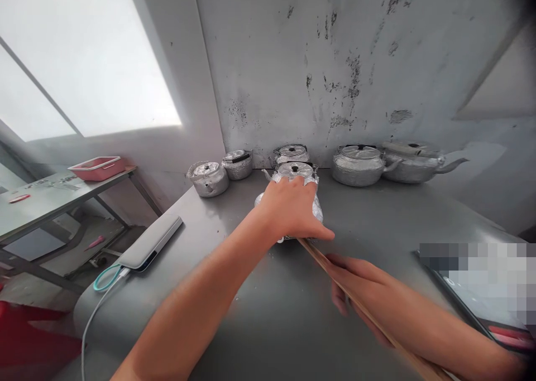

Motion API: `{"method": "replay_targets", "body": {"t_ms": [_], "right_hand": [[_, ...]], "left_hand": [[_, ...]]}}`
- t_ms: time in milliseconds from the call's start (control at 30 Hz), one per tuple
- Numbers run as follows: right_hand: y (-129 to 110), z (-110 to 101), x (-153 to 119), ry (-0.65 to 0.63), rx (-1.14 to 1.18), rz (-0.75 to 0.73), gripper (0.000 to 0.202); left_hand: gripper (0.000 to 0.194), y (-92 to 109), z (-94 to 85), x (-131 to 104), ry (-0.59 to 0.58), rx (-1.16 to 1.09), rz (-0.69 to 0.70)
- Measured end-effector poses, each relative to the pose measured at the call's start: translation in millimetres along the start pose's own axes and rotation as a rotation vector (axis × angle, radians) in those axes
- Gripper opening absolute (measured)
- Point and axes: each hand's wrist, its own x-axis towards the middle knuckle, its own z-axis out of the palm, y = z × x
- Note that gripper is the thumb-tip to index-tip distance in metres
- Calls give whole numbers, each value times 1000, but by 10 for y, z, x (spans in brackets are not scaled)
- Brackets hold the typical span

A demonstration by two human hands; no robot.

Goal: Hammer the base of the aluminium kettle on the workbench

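My left hand (293, 205) lies over a shiny silvery metal object (317, 209) on the table, its fingers bent over the far side and its thumb stretched out to the right. The hand covers most of that object, so its full shape is hidden. A dented aluminium kettle (298, 172) with a lid stands directly beyond the fingers. My right hand (349, 278) is closed around a long wooden stick (315, 254). The stick slants from the lower right up to the near side of the silvery object, under my left hand.
More aluminium kettles stand along the stained wall: a kettle (208, 179) at left and a long-spouted kettle (414, 162) at right. A power bank (151, 242) with a cable lies on the grey table (268, 319). A tablet-like screen (481, 297) is at right, a pink basket (98, 170) on another table.
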Motion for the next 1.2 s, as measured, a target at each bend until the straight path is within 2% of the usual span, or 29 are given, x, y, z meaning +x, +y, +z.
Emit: {"method": "replay_targets", "body": {"t_ms": [233, 333, 467, 700, 833, 1200], "right_hand": [[52, 79, 2, 31, 191, -28, 40], [74, 99, 32, 15, 215, 19, 38], [112, 132, 61, 0, 273, -27, 37], [114, 199, 61, -24, 320, -17, 35], [107, 206, 42, -70, 359, 41, 31], [93, 173, 43, -46, 366, 50, 28]], "left_hand": [[58, 84, -87, 144, -76, 10, -9], [59, 77, -80, 159, -78, 9, -9], [61, 58, -60, 151, -72, 5, -1], [56, 69, -82, 135, -79, -12, -8], [56, 68, -86, 132, -66, -9, -5], [56, 61, -90, 134, -65, -9, -6]]}}
